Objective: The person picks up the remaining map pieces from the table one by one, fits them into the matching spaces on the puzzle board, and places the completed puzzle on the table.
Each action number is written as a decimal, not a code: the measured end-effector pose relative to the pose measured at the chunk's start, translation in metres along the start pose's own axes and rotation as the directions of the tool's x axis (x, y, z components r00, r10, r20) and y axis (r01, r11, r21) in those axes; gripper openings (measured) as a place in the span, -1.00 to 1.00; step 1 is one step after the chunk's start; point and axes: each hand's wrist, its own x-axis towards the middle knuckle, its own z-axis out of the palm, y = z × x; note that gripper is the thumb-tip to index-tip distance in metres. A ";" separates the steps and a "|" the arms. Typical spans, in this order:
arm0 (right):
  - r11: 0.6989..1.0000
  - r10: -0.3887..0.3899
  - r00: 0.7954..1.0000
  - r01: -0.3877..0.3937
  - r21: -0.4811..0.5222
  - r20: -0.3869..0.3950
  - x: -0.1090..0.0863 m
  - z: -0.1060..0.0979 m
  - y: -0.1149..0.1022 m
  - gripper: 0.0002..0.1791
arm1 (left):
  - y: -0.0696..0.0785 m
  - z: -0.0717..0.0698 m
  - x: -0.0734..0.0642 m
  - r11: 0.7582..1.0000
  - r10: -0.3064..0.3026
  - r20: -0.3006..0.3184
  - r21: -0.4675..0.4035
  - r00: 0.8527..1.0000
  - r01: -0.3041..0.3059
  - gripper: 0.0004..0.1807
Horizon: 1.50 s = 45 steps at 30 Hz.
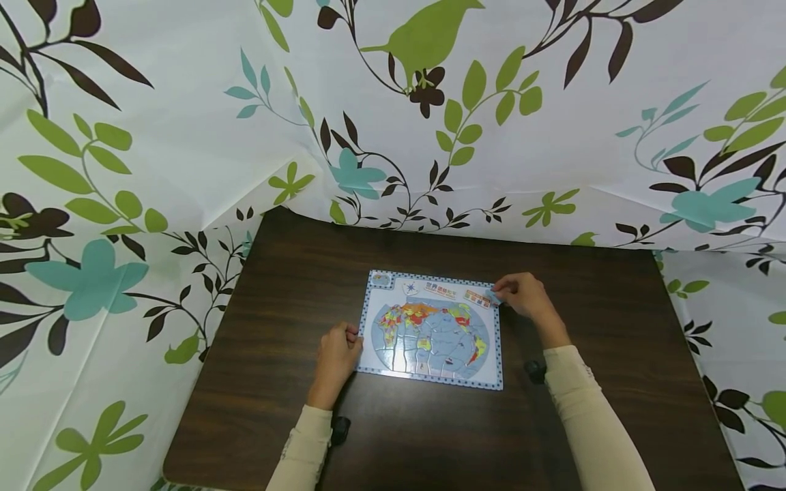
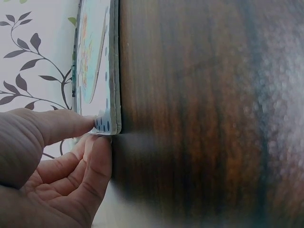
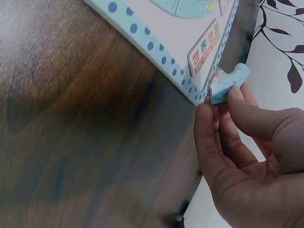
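Observation:
A world map jigsaw puzzle (image 1: 365,358) lies flat on the table, its white board edged with blue dots and its pieces forming an oval map. At its left edge my left hand (image 1: 336,358) pinches the border, the thumb (image 2: 71,124) on top and curled fingers against the edge. By the upper right corner my right hand (image 1: 527,296) holds a small light-blue puzzle piece (image 3: 231,81) between thumb and fingers. In the right wrist view this piece is raised and tilted just beside the board's corner. The fingertips behind it are partly hidden.
The dark wood-grain table (image 1: 589,293) extends around the board on all sides. White cloth (image 1: 202,82) printed with leaves, flowers and a bird hangs behind and beside the table. A dark wrist device (image 1: 340,431) sits at the left wrist, and another (image 1: 535,372) at the right.

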 end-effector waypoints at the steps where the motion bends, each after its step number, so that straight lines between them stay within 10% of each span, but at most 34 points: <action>1: 1.000 -0.004 1.000 0.004 0.008 0.003 0.000 0.001 -0.001 -0.78 | 0.000 0.000 0.000 1.000 -0.002 0.000 -0.001 1.000 0.002 -0.85; 45: 0.993 -0.101 0.991 0.094 0.078 0.090 0.015 0.055 -0.070 -0.87 | 0.001 -0.001 -0.002 1.000 -0.023 0.019 0.002 1.000 0.023 -0.84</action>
